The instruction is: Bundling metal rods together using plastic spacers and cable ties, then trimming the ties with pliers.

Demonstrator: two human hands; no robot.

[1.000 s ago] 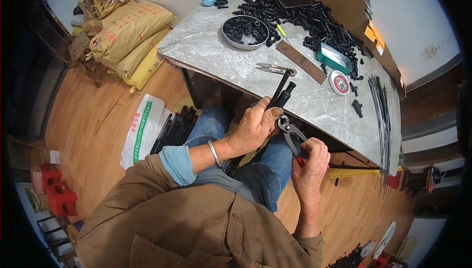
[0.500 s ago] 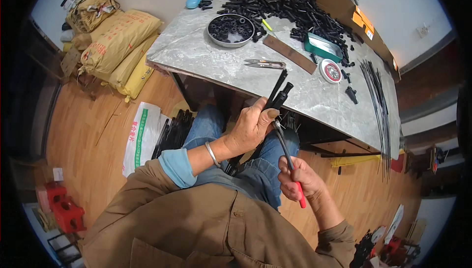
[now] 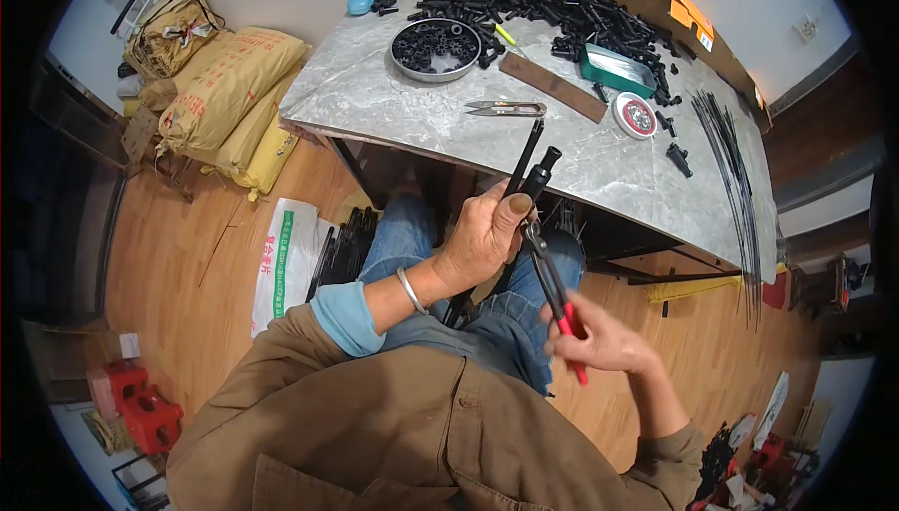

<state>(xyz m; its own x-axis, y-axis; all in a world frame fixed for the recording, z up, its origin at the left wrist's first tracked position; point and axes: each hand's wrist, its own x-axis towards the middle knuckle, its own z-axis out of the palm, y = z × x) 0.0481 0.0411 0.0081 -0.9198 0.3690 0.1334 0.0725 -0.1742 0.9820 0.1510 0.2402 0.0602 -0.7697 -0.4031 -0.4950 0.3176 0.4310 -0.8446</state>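
My left hand [image 3: 482, 235] is closed around a thin black rod [image 3: 526, 155] and a thicker black tube [image 3: 541, 174] with a stepped end. Both slant up toward the table edge, and the thumb presses on the thicker one. In my right hand [image 3: 607, 335], slightly blurred, is a pair of pliers [image 3: 551, 272] with red grips. Its handles are spread a little, and its jaws are at the tube just below my left thumb. What exactly lies between the jaws is too small to tell.
On the grey stone-patterned table [image 3: 375, 108] are thread snips [image 3: 506, 109], a round dish of small black parts [image 3: 435, 74], a brown bar [image 3: 552, 87], a green box [image 3: 618, 71] and heaped black fittings [image 3: 524, 0]. Long thin black rods [image 3: 730, 174] overhang its right side. Stuffed sacks [image 3: 234, 85] lie left.
The pliers' handles have spread apart, and my right hand has shifted slightly right with looser fingers. My left hand still grips the rod and tube. The view has shifted a little.
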